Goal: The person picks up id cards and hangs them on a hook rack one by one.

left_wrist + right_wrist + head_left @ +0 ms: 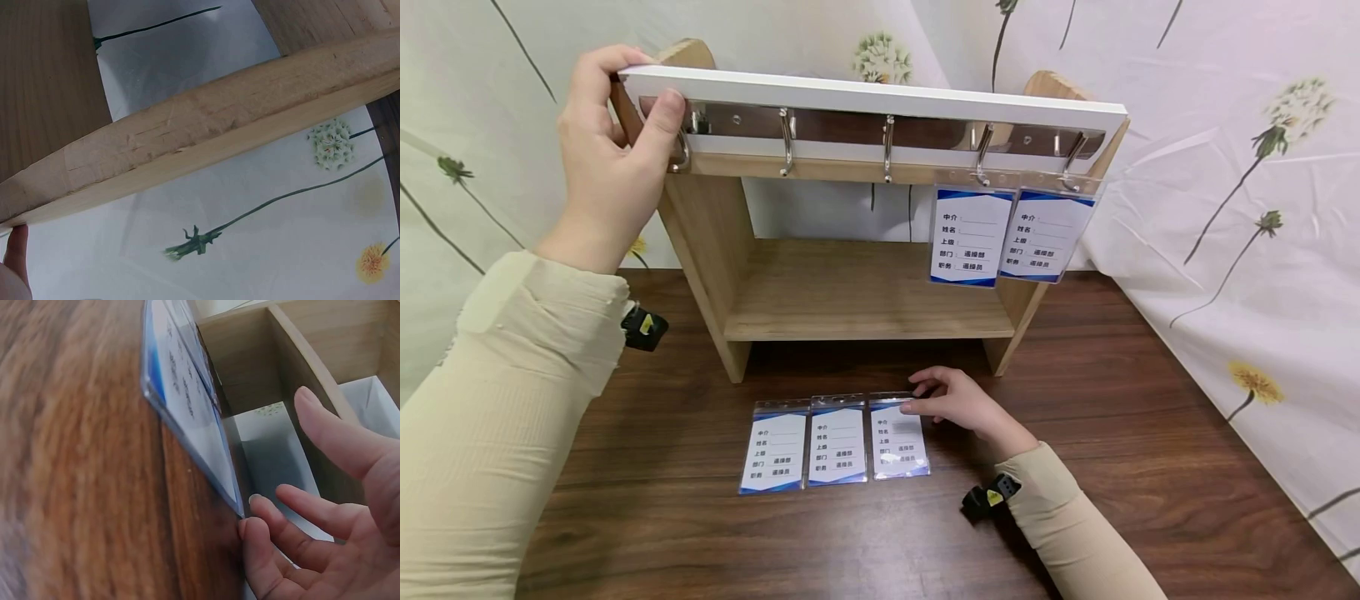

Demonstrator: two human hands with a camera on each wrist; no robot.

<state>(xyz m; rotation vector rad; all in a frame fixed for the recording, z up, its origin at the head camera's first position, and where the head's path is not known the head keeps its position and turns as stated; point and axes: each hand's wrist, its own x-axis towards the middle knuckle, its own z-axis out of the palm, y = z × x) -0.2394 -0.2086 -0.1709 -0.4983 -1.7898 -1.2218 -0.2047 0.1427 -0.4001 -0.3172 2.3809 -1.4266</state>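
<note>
My left hand [606, 158] grips the left end of a white hook rail [842, 87], thumb over its front. The rail has several metal hooks and is on a wooden shelf [865, 287]. In the left wrist view only a finger [17, 259] shows, beside the wooden side panel [187, 134]. My right hand [958, 404] is at the upper right corner of the rightmost badge holder [898, 446] lying on the table. In the right wrist view, its thumb is apart from the other fingers, with fingertips at the badge's corner; contact is hard to tell.
Left of that badge lie a middle badge holder [838, 446] and a left badge holder [775, 450]. Two more badge holders [972, 237] hang from the right-hand hooks. Dark wood tabletop [865, 542] lies in front; flowered white cloth [1210, 167] hangs behind.
</note>
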